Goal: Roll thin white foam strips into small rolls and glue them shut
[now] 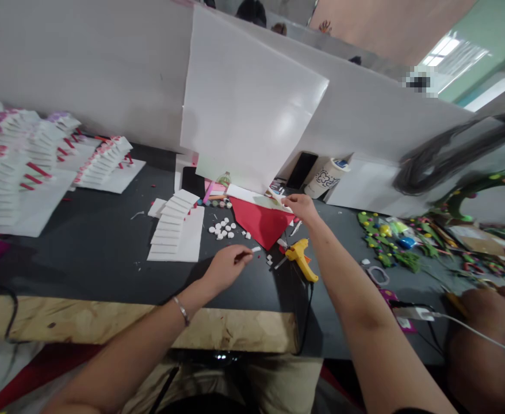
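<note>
My left hand (226, 268) is closed in a pinch above the dark table, with a small white piece (256, 249) at its fingertips. My right hand (301, 207) reaches farther out, fingers bent together by the white strip along the far edge of a red sheet (261, 221); what they grip is too small to make out. Left of the red sheet lie several white round pieces (223, 229). A yellow hot glue gun (303, 260) rests on its side below my right hand. A stepped stack of white boards (172, 225) stands on a white base to the left.
More stepped white models (101, 161) with red posts fill the far left. A large white board (248, 98) leans at the back, near a patterned cup (326, 177) and a black phone (303, 169). Green craft pieces (382, 236) and another person's hand (488, 310) are at right.
</note>
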The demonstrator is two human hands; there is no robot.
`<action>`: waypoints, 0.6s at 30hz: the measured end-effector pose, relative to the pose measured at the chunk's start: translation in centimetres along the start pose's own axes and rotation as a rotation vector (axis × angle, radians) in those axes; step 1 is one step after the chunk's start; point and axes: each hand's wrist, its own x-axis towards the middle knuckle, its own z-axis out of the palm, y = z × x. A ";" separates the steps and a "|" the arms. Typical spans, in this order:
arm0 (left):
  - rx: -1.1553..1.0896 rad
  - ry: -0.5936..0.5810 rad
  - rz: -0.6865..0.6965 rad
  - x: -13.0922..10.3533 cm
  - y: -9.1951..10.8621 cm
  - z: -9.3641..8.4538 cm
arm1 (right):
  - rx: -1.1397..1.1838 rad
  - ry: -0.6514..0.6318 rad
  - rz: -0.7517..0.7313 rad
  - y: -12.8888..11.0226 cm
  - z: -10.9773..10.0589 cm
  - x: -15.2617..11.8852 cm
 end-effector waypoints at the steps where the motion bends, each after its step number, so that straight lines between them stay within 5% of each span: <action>1: -0.121 -0.016 -0.062 0.8 0.3 0.1 | 0.041 -0.007 -0.015 -0.2 0.1 -0.7; 4: -0.430 0.050 -0.213 4.4 1.0 0.7 | 0.153 -0.037 -0.074 -1.2 0.8 -2.6; 7: -0.734 0.293 -0.417 8.6 1.5 1.6 | 0.241 -0.061 -0.134 -2.7 1.5 -4.1; 10: -0.817 0.324 -0.463 11.5 1.4 2.3 | 0.306 -0.066 -0.173 -3.9 1.8 -4.8; 18: -0.956 0.354 -0.480 12.6 0.6 2.7 | 0.440 -0.016 -0.162 -3.3 1.2 -4.4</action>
